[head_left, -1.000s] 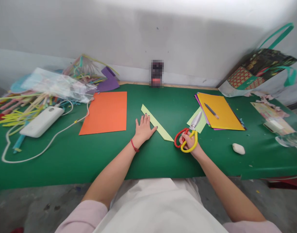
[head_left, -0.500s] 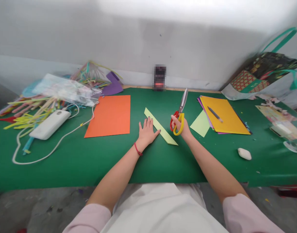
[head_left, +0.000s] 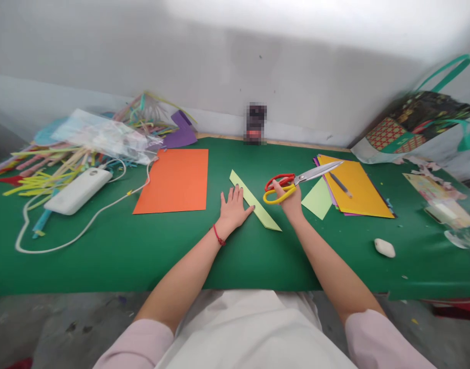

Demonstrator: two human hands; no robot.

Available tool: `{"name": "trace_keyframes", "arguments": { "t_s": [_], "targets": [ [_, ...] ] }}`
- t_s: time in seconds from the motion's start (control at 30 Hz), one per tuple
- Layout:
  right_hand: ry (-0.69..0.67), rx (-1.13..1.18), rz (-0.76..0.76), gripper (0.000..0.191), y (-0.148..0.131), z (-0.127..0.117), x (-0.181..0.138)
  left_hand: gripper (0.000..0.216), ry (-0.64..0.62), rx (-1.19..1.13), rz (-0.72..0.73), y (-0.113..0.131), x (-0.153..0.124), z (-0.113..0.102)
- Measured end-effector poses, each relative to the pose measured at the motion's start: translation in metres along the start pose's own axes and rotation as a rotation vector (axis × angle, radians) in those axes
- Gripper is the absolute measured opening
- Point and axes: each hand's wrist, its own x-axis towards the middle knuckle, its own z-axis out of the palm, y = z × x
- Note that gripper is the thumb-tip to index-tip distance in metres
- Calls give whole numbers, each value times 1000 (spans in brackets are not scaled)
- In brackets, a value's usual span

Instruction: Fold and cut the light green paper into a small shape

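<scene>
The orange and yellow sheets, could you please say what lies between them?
The head view shows the left hand, folded green strip, scissors in the right hand, and a pale green sheet.

Pale grey wall [head_left: 204, 56] filling the far side here, and a bright wash of light [head_left: 296, 18] spreads over its top, strongest from middle to right! Lower down, a whiter band [head_left: 215, 121] skirts it. The green-topped table [head_left: 143, 251] stretches left to right, wood-coloured strip [head_left: 304, 144] at its far edge, dark-spotted grey floor [head_left: 46, 320] showing near.
</scene>
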Motion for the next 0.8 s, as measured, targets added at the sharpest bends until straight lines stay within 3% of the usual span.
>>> {"name": "trace_keyframes", "arguments": {
  "t_s": [0.17,0.43,0.63,0.8],
  "targets": [
    [-74,103,-22,35,14,6,-4,73,4,-7,1,0,0,0],
    [-141,55,-38,35,39,13,-3,73,0,18,0,1,0,0],
    [-158,-4,-85,25,42,11,4,74,12,9,4,1,0,0],
    [-122,-64,-209,21,45,15,3,71,17,5,5,1,0,1]
  ]
}}
